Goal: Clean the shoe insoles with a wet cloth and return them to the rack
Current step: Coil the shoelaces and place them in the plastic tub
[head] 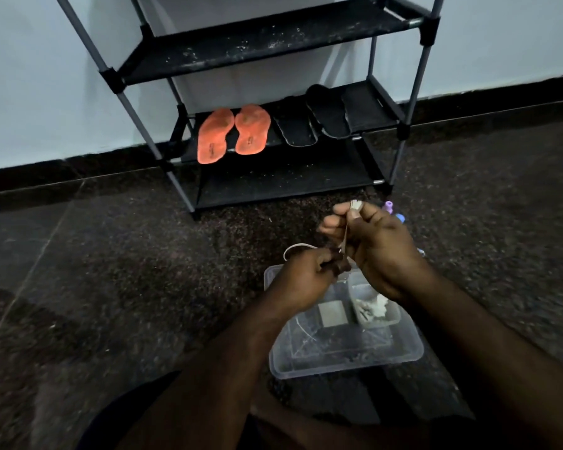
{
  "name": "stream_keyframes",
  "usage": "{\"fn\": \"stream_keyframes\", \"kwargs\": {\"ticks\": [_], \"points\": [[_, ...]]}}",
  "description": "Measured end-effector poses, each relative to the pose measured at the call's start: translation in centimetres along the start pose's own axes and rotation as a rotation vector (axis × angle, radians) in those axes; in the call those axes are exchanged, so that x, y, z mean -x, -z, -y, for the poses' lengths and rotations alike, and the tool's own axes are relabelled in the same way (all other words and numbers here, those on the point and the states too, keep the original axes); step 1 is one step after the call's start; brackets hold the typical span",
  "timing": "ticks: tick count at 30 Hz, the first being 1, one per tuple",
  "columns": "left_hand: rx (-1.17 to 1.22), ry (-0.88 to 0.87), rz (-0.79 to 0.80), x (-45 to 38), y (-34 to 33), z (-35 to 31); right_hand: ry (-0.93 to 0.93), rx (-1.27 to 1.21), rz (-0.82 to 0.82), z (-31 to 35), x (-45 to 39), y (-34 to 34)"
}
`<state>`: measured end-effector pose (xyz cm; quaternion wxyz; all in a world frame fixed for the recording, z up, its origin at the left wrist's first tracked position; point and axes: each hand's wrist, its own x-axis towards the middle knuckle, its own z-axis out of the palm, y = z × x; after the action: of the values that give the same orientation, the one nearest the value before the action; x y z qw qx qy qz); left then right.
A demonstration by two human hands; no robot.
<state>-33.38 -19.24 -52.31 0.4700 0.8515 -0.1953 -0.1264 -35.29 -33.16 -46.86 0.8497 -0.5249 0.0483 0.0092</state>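
Wringing is my guess at this step: my left hand [309, 267] and right hand [371, 241], both curled tight, pinch a thin cloth strip [345, 237] above the clear tub [345, 362] at lower centre. Orange insoles [233, 133] and black insoles [312, 120] lie on the rack [286, 181], upper centre. Next I'd reach for one insole.

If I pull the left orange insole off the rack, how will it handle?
The left orange insole looks thin and flat, so it is probably light and floppy. Its heel overhangs the shelf edge, which should make it easy to pinch. The darkened, worn surface suggests grime, so it may feel tacky rather than slippery.
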Motion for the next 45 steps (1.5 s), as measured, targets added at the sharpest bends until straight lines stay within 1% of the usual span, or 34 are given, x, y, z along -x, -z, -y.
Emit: {"fn": "stream_keyframes", "kwargs": {"ticks": [2, 4, 5, 6, 7, 8, 9, 12, 14, 16, 18, 20, 21, 23, 24, 25, 26, 27, 28, 30, 31, 32, 33, 34, 35, 38, 40, 42, 45], "points": [[-0.064, -0.010, 0.034, 0.3, -0.1, -0.4, 0.154, 0.279, -0.036, -0.4, -0.5, 1.0], [-0.106, -0.044, 0.051, 0.4, 0.1, -0.8, 0.325, 0.702, -0.073, -0.9, -0.8, 2.1], [-0.123, -0.070, 0.045, 0.4, 0.3, -0.9, 0.362, 0.925, -0.073, -1.3, -1.2, 2.7], [-0.135, -0.104, 0.034, 0.4, 0.6, -1.1, 0.338, 1.124, -0.064, -1.5, -1.3, 3.2], [-0.146, -0.138, 0.014, 0.4, 1.0, -1.3, 0.271, 1.263, -0.055, -1.6, -1.3, 3.5], [-0.152, -0.169, -0.014, 0.4, 1.5, -1.6, 0.169, 1.300, -0.030, -1.7, -1.2, 3.6], [-0.156, -0.188, -0.049, 0.4, 2.0, -1.5, 0.059, 1.231, 0.006, -1.8, -1.1, 3.7], [-0.135, -0.200, -0.142, 0.2, 3.0, -1.1, -0.306, 0.677, 0.092, -1.2, 0.2, 2.3], [-0.038, -0.186, -0.198, 0.1, 3.1, -1.0, -0.455, 0.416, 0.171, -0.3, 0.7, 1.8], [0.100, -0.162, -0.234, -0.1, 2.9, -1.0, -0.537, 0.254, 0.268, 0.5, 0.8, 1.8], [0.182, -0.134, -0.236, -0.1, 2.6, -1.2, -0.563, 0.139, 0.347, 1.6, 1.1, 1.7], [0.252, -0.082, -0.186, 0.0, 2.1, -1.4, -0.500, 0.039, 0.388, 2.3, 1.5, 1.3], [0.253, -0.054, -0.151, 0.2, 1.8, -1.4, -0.440, -0.034, 0.368, 2.5, 1.6, 0.9], [0.133, -0.039, -0.116, 0.3, 1.3, -1.4, -0.268, -0.185, 0.257, 2.5, 1.4, 0.2], [0.066, -0.057, -0.097, 0.3, 1.0, -1.3, -0.165, -0.208, 0.182, 2.4, 1.1, 0.1], [0.023, -0.080, -0.072, 0.3, 0.9, -1.4, -0.065, -0.176, 0.112, 2.3, 0.7, -0.1], [-0.012, -0.102, -0.050, 0.4, 0.8, -1.6, 0.031, -0.090, 0.053, 2.1, 0.4, 0.1], [-0.046, -0.120, -0.039, 0.5, 0.7, -1.8, 0.123, 0.036, 0.009, 1.8, 0.0, 0.4], [-0.080, -0.139, -0.037, 0.6, 0.7, -1.9, 0.223, 0.220, -0.033, 1.2, -0.3, 0.9], [-0.133, -0.174, -0.025, 0.7, 0.8, -2.2, 0.414, 0.690, -0.102, 0.3, -0.7, 2.1], [-0.147, -0.184, -0.016, 0.8, 1.0, -2.3, 0.431, 0.900, -0.101, -0.2, -0.8, 2.6], [-0.153, -0.191, -0.014, 0.8, 1.2, -2.4, 0.381, 1.076, -0.089, -0.4, -0.8, 3.1], [-0.156, -0.200, -0.022, 0.8, 1.5, -2.5, 0.291, 1.216, -0.064, -0.6, -0.7, 3.3], [-0.159, -0.210, -0.041, 0.8, 1.8, -2.5, 0.176, 1.292, -0.027, -0.6, -0.6, 3.3], [-0.159, -0.218, -0.065, 0.7, 2.1, -2.4, 0.051, 1.266, 0.019, -0.6, -0.4, 3.3], [-0.141, -0.241, -0.139, 0.7, 2.8, -2.3, -0.309, 0.815, 0.101, -0.3, 0.5, 2.4], [-0.099, -0.233, -0.180, 0.6, 2.9, -1.9, -0.467, 0.570, 0.164, 0.5, 0.8, 2.0], [-0.027, -0.202, -0.217, 0.3, 2.9, -1.8, -0.546, 0.425, 0.257, 1.1, 0.9, 2.0], [0.102, -0.168, -0.232, -0.1, 2.7, -1.6, -0.538, 0.271, 0.332, 1.9, 1.2, 1.9]]}}
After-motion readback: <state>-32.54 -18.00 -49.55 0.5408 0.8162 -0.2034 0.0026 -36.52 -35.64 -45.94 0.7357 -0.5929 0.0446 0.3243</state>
